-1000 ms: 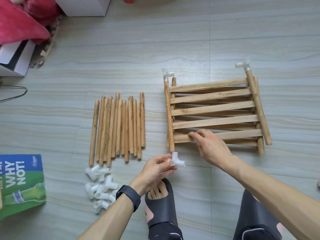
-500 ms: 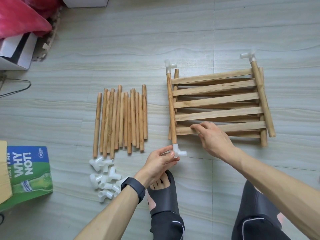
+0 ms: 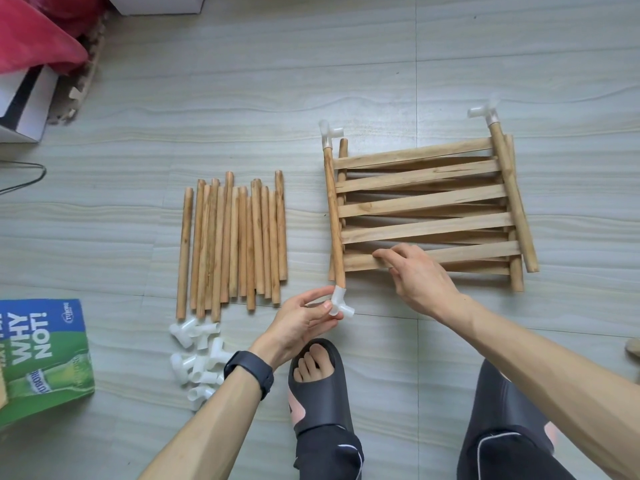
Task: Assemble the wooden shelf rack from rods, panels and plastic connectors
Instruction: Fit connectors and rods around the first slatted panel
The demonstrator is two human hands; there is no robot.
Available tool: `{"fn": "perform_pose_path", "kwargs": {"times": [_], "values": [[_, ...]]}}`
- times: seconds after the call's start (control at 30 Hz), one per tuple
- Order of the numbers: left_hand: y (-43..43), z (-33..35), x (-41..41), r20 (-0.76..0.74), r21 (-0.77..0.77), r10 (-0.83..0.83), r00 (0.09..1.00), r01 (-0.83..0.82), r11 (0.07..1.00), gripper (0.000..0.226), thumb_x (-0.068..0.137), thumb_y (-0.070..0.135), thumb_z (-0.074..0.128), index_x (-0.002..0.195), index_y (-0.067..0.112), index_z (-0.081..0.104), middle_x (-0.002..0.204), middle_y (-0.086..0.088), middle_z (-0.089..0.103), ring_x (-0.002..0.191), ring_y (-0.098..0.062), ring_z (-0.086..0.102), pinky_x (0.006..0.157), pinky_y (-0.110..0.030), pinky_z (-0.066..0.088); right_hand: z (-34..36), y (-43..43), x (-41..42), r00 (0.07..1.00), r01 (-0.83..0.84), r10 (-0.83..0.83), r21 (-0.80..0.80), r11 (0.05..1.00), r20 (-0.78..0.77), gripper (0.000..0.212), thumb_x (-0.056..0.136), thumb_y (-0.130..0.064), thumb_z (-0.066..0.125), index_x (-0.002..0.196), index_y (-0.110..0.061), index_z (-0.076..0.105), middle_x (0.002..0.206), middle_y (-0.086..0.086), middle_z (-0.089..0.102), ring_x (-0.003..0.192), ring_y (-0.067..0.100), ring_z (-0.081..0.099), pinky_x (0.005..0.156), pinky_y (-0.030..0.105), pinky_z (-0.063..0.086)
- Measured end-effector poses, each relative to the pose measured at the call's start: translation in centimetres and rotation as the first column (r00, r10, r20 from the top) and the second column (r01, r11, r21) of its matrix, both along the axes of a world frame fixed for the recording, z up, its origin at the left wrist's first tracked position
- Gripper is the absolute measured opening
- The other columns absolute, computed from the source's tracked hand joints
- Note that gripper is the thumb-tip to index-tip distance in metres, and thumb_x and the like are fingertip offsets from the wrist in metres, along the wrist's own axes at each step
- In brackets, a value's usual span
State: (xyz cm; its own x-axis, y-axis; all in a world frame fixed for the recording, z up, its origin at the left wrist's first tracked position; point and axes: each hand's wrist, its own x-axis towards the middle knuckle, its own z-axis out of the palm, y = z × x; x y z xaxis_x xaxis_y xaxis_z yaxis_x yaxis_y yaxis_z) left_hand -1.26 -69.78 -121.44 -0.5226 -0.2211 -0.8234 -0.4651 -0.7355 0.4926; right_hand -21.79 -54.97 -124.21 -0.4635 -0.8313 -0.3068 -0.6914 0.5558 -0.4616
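Observation:
Slatted wooden panels (image 3: 426, 202) lie stacked on the floor at right. The top panel's left rod (image 3: 333, 216) carries a white plastic connector (image 3: 329, 131) at its far end, and its right rod (image 3: 512, 199) has another connector (image 3: 483, 114). My left hand (image 3: 304, 318) pinches a third white connector (image 3: 341, 304) seated on the near end of the left rod. My right hand (image 3: 415, 277) grips the nearest slat close to that rod. A row of loose wooden rods (image 3: 235, 242) lies to the left, with a pile of spare white connectors (image 3: 197, 358) below it.
A blue-green cardboard box (image 3: 41, 355) sits at the lower left. White boxes (image 3: 24, 102) and red cloth (image 3: 34, 39) fill the upper left corner. My foot in a black slipper (image 3: 317, 379) rests between my arms, just below the connector.
The connector in my left hand now sits on the near end of the left rod; one second ago it was just at the tip. My right hand has stayed on the slat.

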Motion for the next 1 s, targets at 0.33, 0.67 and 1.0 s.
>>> {"fn": "perform_pose_path", "kwargs": {"times": [0.33, 0.67, 1.0], "values": [[0.7, 0.0, -1.4, -0.03, -0.021, 0.049, 0.998, -0.05, 0.999, 0.033, 0.1, 0.002, 0.058, 0.132, 0.012, 0.058, 0.098, -0.013, 0.077, 0.107, -0.032, 0.072, 0.09, -0.033, 0.059, 0.0, 0.0, -0.3, 1.0, 0.023, -0.023, 0.005, 1.0, 0.012, 0.042, 0.1, -0.011, 0.051, 0.139, -0.028, 0.055, 0.126, 0.002, 0.058, 0.117, 0.027, 0.051, 0.087, 0.045, 0.052], [0.2, 0.2, -2.2, -0.014, -0.044, 0.01, 1.0, -0.011, 0.999, 0.044, 0.101, -0.002, 0.055, 0.144, 0.005, 0.048, 0.117, -0.029, 0.067, 0.104, -0.035, 0.072, 0.083, -0.031, 0.061, 0.3, -0.2, -0.8, 0.999, -0.038, 0.037, 0.034, 0.999, 0.035, 0.04, 0.101, -0.012, 0.048, 0.138, -0.026, 0.054, 0.126, 0.004, 0.058, 0.116, 0.028, 0.051, 0.091, 0.043, 0.048], [-0.1, 0.1, -2.1, -0.01, -0.035, -0.011, 1.0, 0.01, 0.999, 0.037, 0.097, 0.005, 0.064, 0.133, 0.014, 0.058, 0.109, -0.021, 0.074, 0.103, -0.034, 0.073, 0.084, -0.032, 0.06, 0.2, -0.2, -1.0, 0.998, -0.052, 0.051, 0.048, 0.997, 0.033, 0.04, 0.103, -0.015, 0.047, 0.14, -0.028, 0.052, 0.126, 0.004, 0.056, 0.116, 0.028, 0.05, 0.09, 0.043, 0.049]]}}
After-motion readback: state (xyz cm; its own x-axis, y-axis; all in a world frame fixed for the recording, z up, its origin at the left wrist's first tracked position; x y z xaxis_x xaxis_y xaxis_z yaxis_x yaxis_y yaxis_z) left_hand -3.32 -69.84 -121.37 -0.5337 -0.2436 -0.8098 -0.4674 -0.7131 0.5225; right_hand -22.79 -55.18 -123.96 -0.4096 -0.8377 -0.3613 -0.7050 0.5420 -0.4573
